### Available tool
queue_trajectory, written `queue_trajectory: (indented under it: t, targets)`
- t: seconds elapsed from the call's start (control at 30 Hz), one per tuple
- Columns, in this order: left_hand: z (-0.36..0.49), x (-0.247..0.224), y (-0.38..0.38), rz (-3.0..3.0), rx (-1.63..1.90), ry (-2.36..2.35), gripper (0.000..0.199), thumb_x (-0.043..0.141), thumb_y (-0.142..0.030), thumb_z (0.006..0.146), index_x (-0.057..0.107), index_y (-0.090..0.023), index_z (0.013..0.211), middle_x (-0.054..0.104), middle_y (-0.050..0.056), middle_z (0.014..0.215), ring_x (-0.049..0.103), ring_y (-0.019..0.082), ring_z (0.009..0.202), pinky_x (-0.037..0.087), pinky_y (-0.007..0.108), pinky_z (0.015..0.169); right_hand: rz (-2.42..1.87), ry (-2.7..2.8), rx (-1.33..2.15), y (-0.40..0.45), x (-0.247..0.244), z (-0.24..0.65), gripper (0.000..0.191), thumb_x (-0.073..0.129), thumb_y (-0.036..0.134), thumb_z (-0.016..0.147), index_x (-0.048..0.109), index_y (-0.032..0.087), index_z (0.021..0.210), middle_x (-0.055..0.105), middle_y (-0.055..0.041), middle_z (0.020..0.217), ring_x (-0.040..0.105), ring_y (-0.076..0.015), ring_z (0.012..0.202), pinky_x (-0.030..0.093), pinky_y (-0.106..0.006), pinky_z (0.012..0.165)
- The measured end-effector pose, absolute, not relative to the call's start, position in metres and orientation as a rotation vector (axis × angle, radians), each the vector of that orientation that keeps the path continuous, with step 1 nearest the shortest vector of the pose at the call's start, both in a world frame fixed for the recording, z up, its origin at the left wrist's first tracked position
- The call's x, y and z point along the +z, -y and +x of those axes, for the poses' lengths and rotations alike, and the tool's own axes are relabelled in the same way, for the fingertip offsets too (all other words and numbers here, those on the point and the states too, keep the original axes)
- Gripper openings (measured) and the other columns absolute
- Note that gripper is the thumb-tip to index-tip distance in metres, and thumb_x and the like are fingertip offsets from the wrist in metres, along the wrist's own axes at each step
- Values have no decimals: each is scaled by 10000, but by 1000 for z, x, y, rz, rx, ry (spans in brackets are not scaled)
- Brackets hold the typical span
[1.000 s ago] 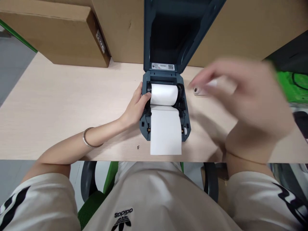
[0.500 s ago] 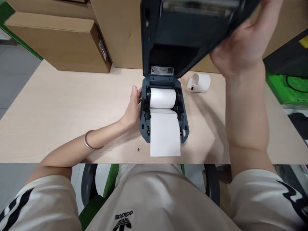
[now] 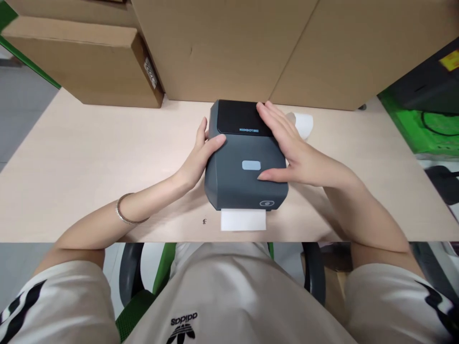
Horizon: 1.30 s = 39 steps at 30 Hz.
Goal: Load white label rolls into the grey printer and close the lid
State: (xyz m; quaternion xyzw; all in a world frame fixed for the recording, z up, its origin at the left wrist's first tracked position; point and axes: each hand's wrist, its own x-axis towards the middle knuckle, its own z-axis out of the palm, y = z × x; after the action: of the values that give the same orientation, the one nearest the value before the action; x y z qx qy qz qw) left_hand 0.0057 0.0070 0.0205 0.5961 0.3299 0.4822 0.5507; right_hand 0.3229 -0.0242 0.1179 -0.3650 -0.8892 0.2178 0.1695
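Observation:
A dark grey label printer [image 3: 233, 153] with a black glossy top panel [image 3: 229, 117] stands on the table, lid down. A white strip of label paper [image 3: 244, 220] sticks out of its front slot. My left hand [image 3: 195, 160] rests against the printer's left side, open, its thumb on the lid's edge and its other fingers partly hidden along the side. Across the lid's right side lies my right hand [image 3: 296, 155], open, fingers stretched toward the black panel and thumb near the light blue window [image 3: 251, 165]. Inside the printer, the label roll is hidden.
Behind the printer's right side lies a loose white paper roll [image 3: 304, 125], partly covered by my right hand. Cardboard boxes [image 3: 229, 52] line the table's back edge, with a flatter carton [image 3: 79, 64] at left. A tiny dark scrap [image 3: 204, 221] lies near the front edge.
The printer's lid has swung down from raised to closed, hiding the label roll. My right hand has come down with it onto the lid. My left thumb has moved onto the lid.

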Motion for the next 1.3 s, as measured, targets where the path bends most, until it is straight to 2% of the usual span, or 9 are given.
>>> queue_trajectory:
  t: [0.07, 0.13, 0.33, 0.5, 0.67, 0.8, 1.03, 1.3]
  targets:
    - [3, 9, -10, 1356, 1087, -787, 1042, 868, -850, 1008, 421, -486, 1876, 638, 26, 1879, 536, 460, 1850, 412, 667, 1592, -1002, 2539, 569, 24, 112, 325, 1445, 694, 1070, 991, 56, 335, 2059, 108, -93, 2117, 27, -506, 1971, 90, -811, 1575]
    - [2, 0, -12, 1362, 1104, -773, 1083, 862, -868, 1005, 363, -512, 1897, 608, 17, 1911, 473, 453, 1893, 359, 656, 1615, -964, 2550, 532, 23, 107, 325, 1425, 678, 1055, 1016, 23, 339, 2059, 110, -103, 2116, 36, -502, 1971, 97, -816, 1573]
    - [10, -2, -12, 1489, 1228, -696, 1024, 826, -948, 989, 480, -510, 1847, 466, -27, 2034, 316, 439, 1968, 304, 608, 1637, -893, 2542, 398, 25, 93, 322, 1364, 616, 1051, 1053, -2, 366, 2058, 140, -103, 2112, 89, -497, 1970, 120, -824, 1577]
    - [7, -5, -15, 1564, 1226, -649, 958, 777, -913, 1053, 478, -505, 1867, 341, -50, 2096, 235, 406, 1998, 270, 599, 1653, -831, 2548, 331, 24, 89, 324, 1326, 620, 1012, 1083, -59, 406, 2049, 148, -98, 2111, 134, -507, 1963, 164, -855, 1560]
    - [5, -8, -16, 1627, 1240, -634, 959, 748, -912, 1077, 456, -501, 1893, 325, -39, 2102, 225, 416, 1999, 256, 627, 1655, -822, 2599, 313, 23, 93, 327, 1349, 644, 1002, 1080, -87, 406, 2044, 142, -119, 2109, 131, -529, 1958, 152, -884, 1547]
    - [3, -9, -17, 1654, 1241, -632, 943, 745, -913, 1084, 461, -507, 1887, 334, -49, 2100, 201, 416, 2004, 217, 625, 1664, -839, 2641, 329, 22, 95, 329, 1394, 670, 1031, 1043, -49, 392, 2052, 130, -122, 2111, 109, -548, 1956, 120, -887, 1546]
    - [-1, -13, -18, 1734, 1252, -609, 927, 685, -903, 1122, 401, -525, 1919, 337, -44, 2098, 229, 430, 1996, 220, 652, 1661, -880, 2628, 357, 23, 95, 326, 1378, 653, 1049, 1034, 32, 371, 2061, 148, -127, 2109, 105, -548, 1957, 84, -885, 1547]
    - [-2, -12, -16, 1693, 1230, -630, 947, 726, -909, 1094, 414, -533, 1905, 331, -42, 2101, 245, 422, 1993, 279, 640, 1643, -892, 2603, 327, 27, 93, 324, 1103, 615, 989, 1097, 333, 445, 2015, 143, -93, 2113, 147, -525, 1958, 111, -911, 1522]
